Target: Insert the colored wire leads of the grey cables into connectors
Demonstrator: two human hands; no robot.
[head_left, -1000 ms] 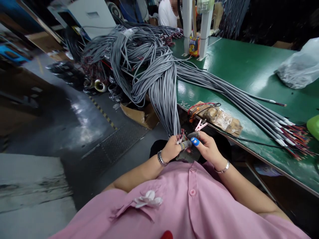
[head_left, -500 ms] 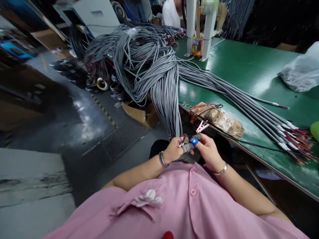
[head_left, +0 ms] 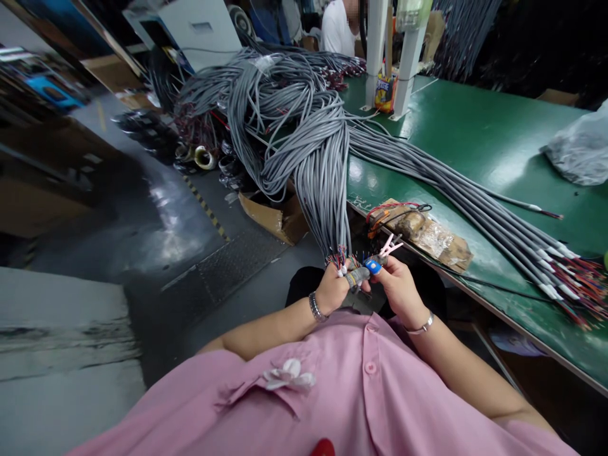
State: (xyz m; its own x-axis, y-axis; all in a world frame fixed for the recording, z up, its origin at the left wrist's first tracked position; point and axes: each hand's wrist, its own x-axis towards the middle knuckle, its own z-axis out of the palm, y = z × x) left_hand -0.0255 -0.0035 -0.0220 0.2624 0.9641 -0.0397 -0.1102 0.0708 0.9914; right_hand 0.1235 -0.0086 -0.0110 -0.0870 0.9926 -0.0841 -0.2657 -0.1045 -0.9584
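Observation:
My left hand (head_left: 334, 289), with a dark bracelet at the wrist and a grey wrap on a finger, is closed on the wire ends (head_left: 338, 258) of a grey cable bundle (head_left: 323, 177) hanging off the table. Touching it from the right, my right hand (head_left: 399, 285) is pinched at thin coloured wires, a blue wrap (head_left: 373, 266) on its thumb. A pink clothespin (head_left: 390, 246) stands just beyond the right fingers. What lies between the fingertips is too small to make out.
On the green table (head_left: 479, 139) lie more grey cables (head_left: 456, 190) with stripped ends, a taped wooden block (head_left: 434, 240) and a plastic bag (head_left: 582, 152). White posts rise behind. A cardboard box (head_left: 270, 215) sits below the table. A person (head_left: 338, 28) is at the back.
The view has shifted slightly, so the table and cables appear further right and lower. My left hand has turned a little, and more coloured wire ends show above it.

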